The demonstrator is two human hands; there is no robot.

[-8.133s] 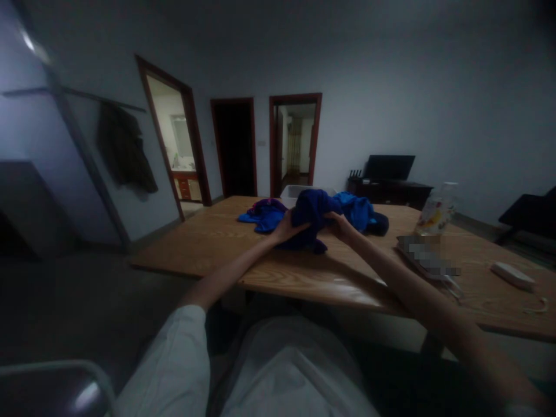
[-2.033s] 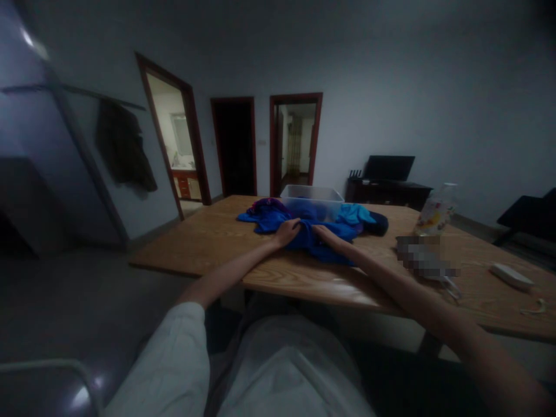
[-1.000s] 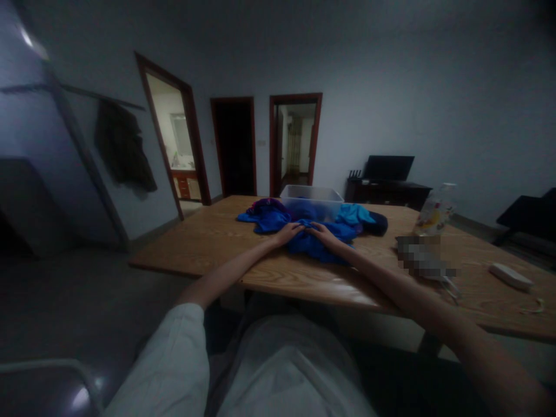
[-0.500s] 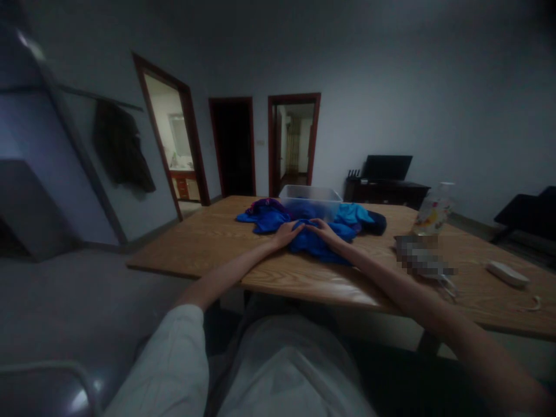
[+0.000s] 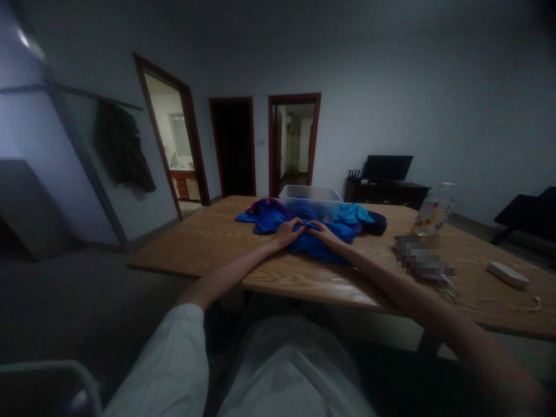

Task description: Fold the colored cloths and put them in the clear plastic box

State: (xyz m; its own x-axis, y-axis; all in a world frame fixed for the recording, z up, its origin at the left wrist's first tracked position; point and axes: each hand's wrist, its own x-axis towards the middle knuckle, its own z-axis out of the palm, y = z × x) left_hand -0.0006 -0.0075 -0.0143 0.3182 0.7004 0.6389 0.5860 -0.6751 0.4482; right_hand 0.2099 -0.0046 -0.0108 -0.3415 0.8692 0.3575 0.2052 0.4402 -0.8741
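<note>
The left hand (image 5: 287,233) and right hand (image 5: 323,234) nearly meet, each seemingly pinching the cloth (image 5: 319,250), though dim light blurs the fingertips. It lies bunched beneath them on the counter (image 5: 186,249), with a tub (image 5: 324,200) just beyond at twelve o'clock, a heap (image 5: 266,216) at ten, a bundle (image 5: 354,215) at two and, well apart, a bottle (image 5: 434,211) near three.

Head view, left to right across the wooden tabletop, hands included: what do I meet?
Crumpled royal-blue cloth, left hand, right hand, crumpled light-blue cloth, dark rounded bundle, transparent bottle with coloured print, white oblong object.
</note>
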